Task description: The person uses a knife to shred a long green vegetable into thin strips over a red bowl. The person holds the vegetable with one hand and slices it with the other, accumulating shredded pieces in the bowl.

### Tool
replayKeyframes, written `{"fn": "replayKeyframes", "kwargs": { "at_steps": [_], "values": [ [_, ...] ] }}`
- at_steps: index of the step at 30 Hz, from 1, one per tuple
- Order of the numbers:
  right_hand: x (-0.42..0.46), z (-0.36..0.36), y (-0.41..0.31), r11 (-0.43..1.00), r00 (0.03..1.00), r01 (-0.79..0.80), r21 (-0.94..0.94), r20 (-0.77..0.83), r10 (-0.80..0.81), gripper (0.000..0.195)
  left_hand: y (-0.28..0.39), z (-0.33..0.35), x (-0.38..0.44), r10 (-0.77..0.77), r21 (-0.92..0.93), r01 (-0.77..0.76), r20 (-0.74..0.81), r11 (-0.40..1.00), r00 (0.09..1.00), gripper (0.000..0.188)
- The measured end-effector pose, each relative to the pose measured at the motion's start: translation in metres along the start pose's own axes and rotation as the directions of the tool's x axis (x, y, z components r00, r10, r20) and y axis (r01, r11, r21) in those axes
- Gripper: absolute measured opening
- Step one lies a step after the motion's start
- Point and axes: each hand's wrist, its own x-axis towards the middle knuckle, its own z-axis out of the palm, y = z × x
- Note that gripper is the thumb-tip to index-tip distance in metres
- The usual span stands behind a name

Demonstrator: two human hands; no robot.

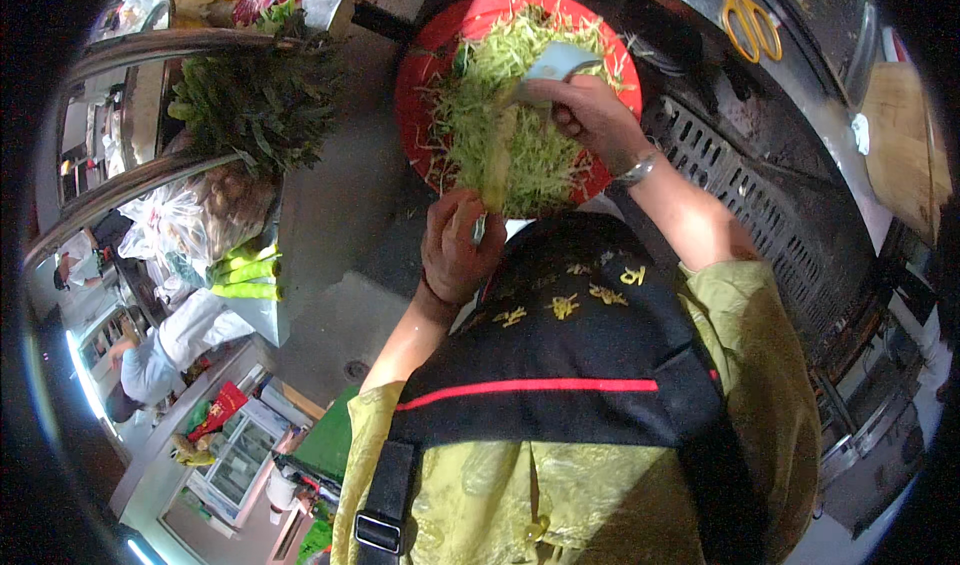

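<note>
A round red plastic basin stands before me, heaped with pale green vegetable shreds. Over its right side my right hand grips a tool with a light blue-grey part; its exact kind cannot be told. My left hand, at the near rim, holds the lower end of a long, blurred yellow-green stalk. The stalk's upper end reaches toward the tool, above the shreds. Some shreds hang on the basin's rim.
Leafy greens lie beside metal rails at left, with thick green stems and a clear plastic bag below. Orange-handled scissors rest on a metal ledge at right, near a slotted metal grate and wooden board. Another person is far left.
</note>
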Motion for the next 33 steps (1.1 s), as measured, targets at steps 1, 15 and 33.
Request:
{"fn": "replayKeyframes", "kwargs": {
  "at_steps": [1,15,33],
  "values": [
    [-0.010,0.013,0.000,0.993,0.992,-0.115,-0.023,0.057,0.116,0.022,0.003,-0.007,-0.004,-0.009,0.003,0.009,0.024,1.000,1.000,0.036],
    [0.006,0.025,0.025,0.975,0.975,-0.172,0.138,-0.117,0.189,0.021,0.026,-0.011,-0.003,-0.646,-0.623,0.588,0.170,0.515,0.745,0.030],
    [-0.025,0.052,0.018,0.980,0.969,-0.173,0.096,0.198,0.151,0.025,0.019,-0.027,0.011,-0.620,-0.573,0.819,0.640,0.008,0.454,0.034]
  ]
}}
